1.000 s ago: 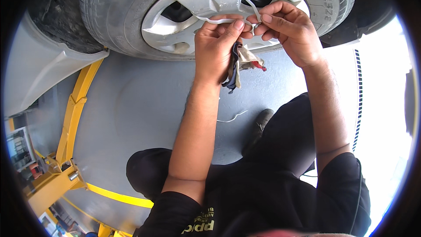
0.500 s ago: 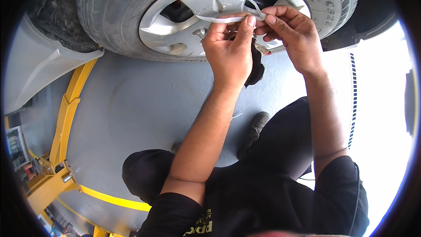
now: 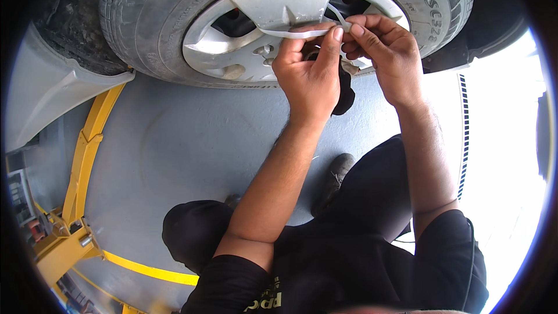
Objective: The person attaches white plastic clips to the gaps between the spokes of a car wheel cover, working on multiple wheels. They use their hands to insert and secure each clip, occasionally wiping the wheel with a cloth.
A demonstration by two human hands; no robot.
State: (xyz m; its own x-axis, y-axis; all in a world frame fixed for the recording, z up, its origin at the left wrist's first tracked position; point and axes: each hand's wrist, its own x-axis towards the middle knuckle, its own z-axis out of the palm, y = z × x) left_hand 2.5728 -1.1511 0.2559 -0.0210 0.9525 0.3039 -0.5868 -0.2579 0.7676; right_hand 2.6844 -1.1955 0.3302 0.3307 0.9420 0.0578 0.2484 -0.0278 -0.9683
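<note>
Floor: grey workshop floor (image 3: pixel 174 157), yellow lift arm (image 3: pixel 87 157) left.
Wheel: silver hubcap (image 3: pixel 279 6) inside tyre (image 3: pixel 145 17), far centre.
Hands: left hand (image 3: pixel 308 72) and right hand (image 3: pixel 386 52) both pinch a white zip tie (image 3: pixel 296 33) against the hubcap.

A thin white plastic strip (image 3: pixel 293 33), like a cable tie, runs in a shallow curve across the far silver wheel cover (image 3: pixel 279 6), pinched at its right end. A dark rag (image 3: pixel 346 96) hangs below it.
</note>
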